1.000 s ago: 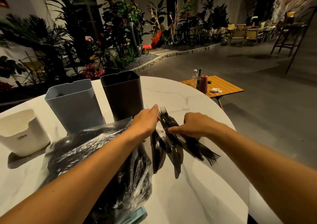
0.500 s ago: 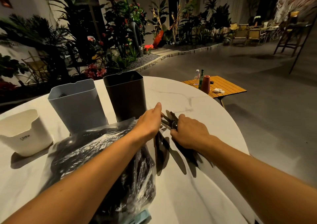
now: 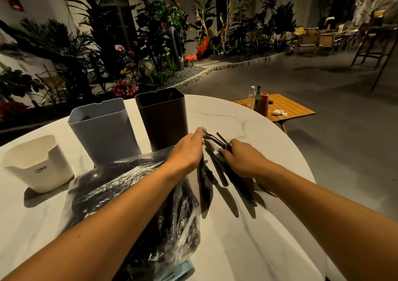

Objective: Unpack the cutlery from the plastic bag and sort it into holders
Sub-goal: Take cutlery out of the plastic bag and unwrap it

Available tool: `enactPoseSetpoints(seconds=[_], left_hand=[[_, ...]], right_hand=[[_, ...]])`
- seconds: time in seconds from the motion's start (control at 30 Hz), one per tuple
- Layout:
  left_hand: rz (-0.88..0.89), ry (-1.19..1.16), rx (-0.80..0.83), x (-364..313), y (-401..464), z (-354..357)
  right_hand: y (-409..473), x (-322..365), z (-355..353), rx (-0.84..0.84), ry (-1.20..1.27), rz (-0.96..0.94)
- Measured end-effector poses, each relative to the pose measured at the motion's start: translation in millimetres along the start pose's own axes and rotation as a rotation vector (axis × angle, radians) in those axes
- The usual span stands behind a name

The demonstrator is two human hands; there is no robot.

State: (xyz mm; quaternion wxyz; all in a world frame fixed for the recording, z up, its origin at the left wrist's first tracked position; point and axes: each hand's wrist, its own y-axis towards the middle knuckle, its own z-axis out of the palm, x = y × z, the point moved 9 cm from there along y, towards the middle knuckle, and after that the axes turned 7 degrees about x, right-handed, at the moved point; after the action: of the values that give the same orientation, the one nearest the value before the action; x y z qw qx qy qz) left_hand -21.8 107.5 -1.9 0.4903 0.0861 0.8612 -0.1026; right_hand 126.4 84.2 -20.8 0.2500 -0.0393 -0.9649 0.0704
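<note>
Cutlery (image 3: 224, 181), dark and thin, lies fanned out in a loose heap on the white marble table (image 3: 247, 248), just right of the plastic bag (image 3: 133, 196) that holds a good deal more of it. From where I stand the pieces look like light plastic knives and forks: stiff enough to lift by one end, smooth and likely to slide over one another, so I would gather several by the handles at the far end of the fan, where they bunch together, not by the blades that splay toward the near edge. The bag is soft and crinkly and will not hold its shape if pulled. Both arms reach forward across the table from the near side. The left hand (image 3: 187, 151) lies over the far right corner of the bag, palm down, its fingers stretched toward the fork ends and touching them at the tips; whether it actually pinches one I cannot tell. The right hand (image 3: 241, 160) sits on top of the heap with its fingers curled down round the handles, seemingly gripping a bundle. Three holders stand at the far left: a white holder (image 3: 41, 164), a grey holder (image 3: 103, 130) and a dark brown holder (image 3: 163, 117), the last nearest the hands.
</note>
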Motion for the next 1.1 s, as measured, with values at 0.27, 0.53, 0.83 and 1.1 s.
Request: enactPoseSetpoints(seconds=[0.27, 0.53, 0.83, 1.1], left_hand=[[-0.029, -0.001, 0.002, 2, -1, -4], [-0.045, -0.030, 0.003, 1, -3, -6], [-0.161, -0.740, -0.010, -3, -15, -15], [0.015, -1.086, -0.203, -24, -41, -67]], right_hand=[[-1, 2, -12, 0.016, 0.139, -0.021], [-2, 8, -16, -0.002, 0.167, -0.049], [-41, 69, -26, 0.046, 0.225, -0.353], [-73, 116, -19, 0.176, 0.244, -0.509]])
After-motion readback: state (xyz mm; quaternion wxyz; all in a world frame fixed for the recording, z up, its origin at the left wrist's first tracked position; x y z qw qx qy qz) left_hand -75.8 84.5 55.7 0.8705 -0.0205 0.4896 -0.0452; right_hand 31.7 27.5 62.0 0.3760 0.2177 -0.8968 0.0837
